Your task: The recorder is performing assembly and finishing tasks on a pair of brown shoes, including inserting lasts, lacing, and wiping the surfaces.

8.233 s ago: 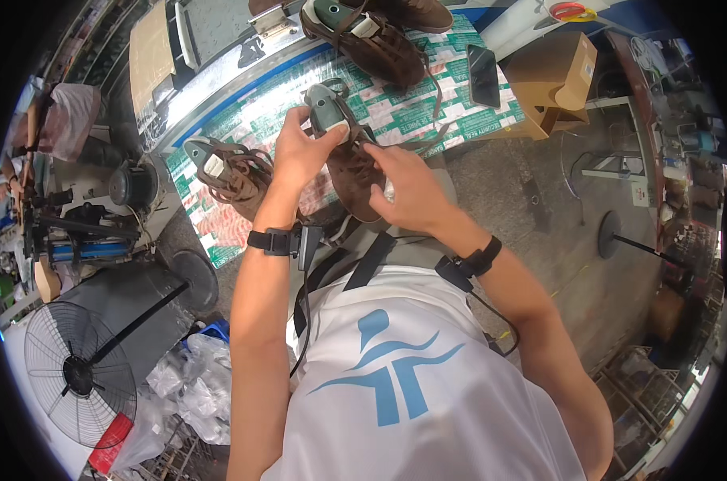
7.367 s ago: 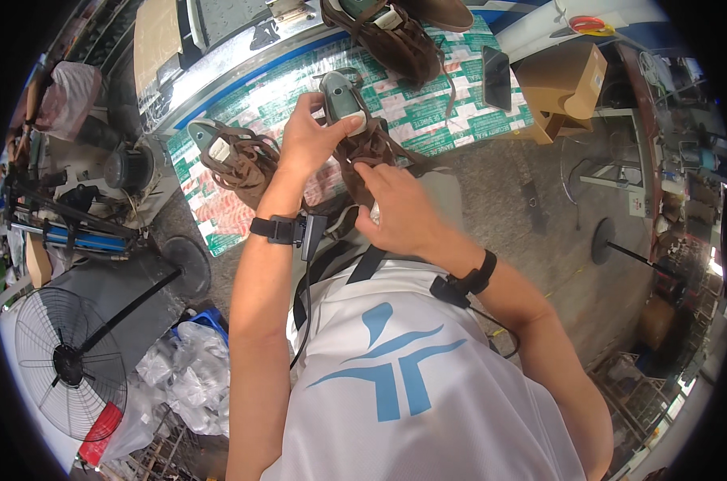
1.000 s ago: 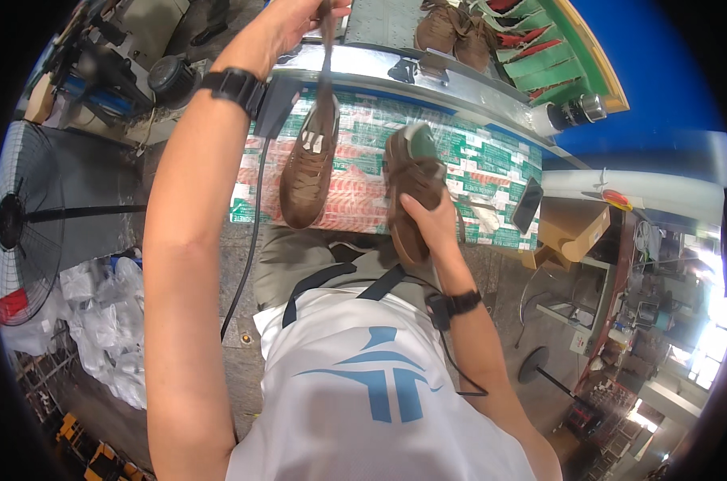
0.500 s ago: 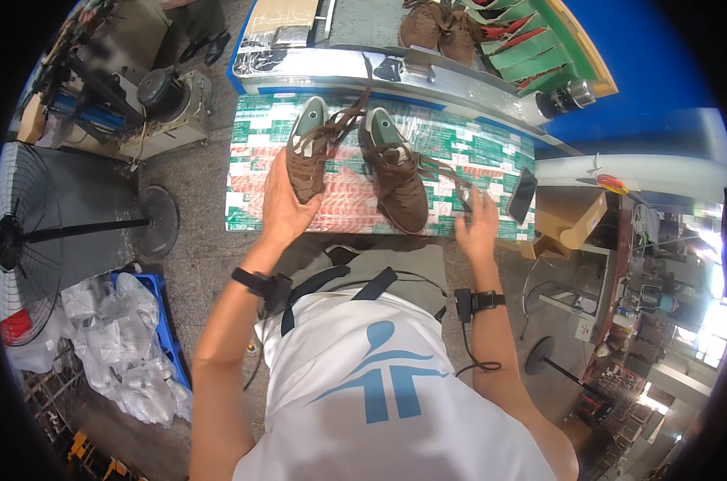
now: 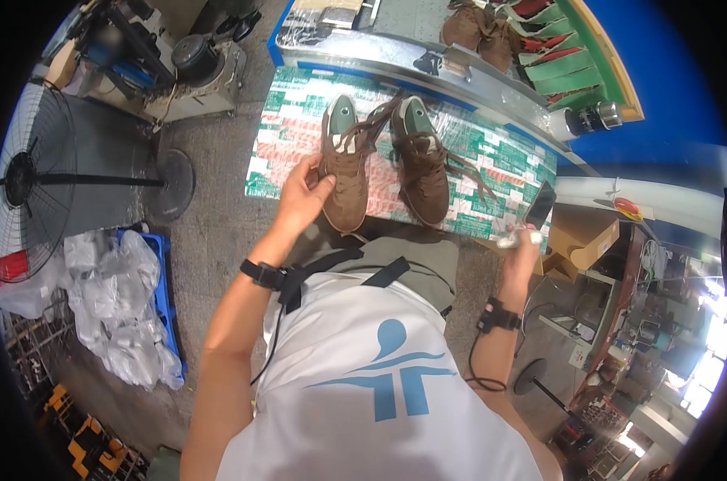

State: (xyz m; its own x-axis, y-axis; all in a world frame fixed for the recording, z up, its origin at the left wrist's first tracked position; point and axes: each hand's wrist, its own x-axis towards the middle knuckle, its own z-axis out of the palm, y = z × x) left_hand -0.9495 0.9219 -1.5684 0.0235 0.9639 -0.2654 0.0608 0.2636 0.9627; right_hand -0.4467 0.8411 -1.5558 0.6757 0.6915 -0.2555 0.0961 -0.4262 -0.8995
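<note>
Two brown lace-up sneakers with green insoles stand side by side, toes toward me. My left hand [image 5: 306, 195] is beside the left sneaker [image 5: 347, 183], thumb and fingers apart against its outer side; that shoe's toe reaches past the near edge of the patterned work surface [image 5: 295, 104]. The right sneaker [image 5: 426, 178] has a loose lace [image 5: 474, 172] trailing to the right. At the surface's right front corner, my right hand [image 5: 523, 258] is closed on a small crumpled white piece [image 5: 511, 240], whose material I cannot make out. A dark phone [image 5: 541, 205] lies just beyond that hand.
Behind the work surface runs a metal-edged machine bed [image 5: 379, 68], with more brown shoes [image 5: 482, 36] on it. An open cardboard box [image 5: 584, 239] stands at the right. To the left are a fan [image 5: 19, 180] and a blue crate [image 5: 165, 293] with clear plastic bags [image 5: 111, 297].
My right hand has moved from the lace to the right front corner, where the white piece shows in it. My left hand no longer wraps the left sneaker's toe; that shoe sits nearer me.
</note>
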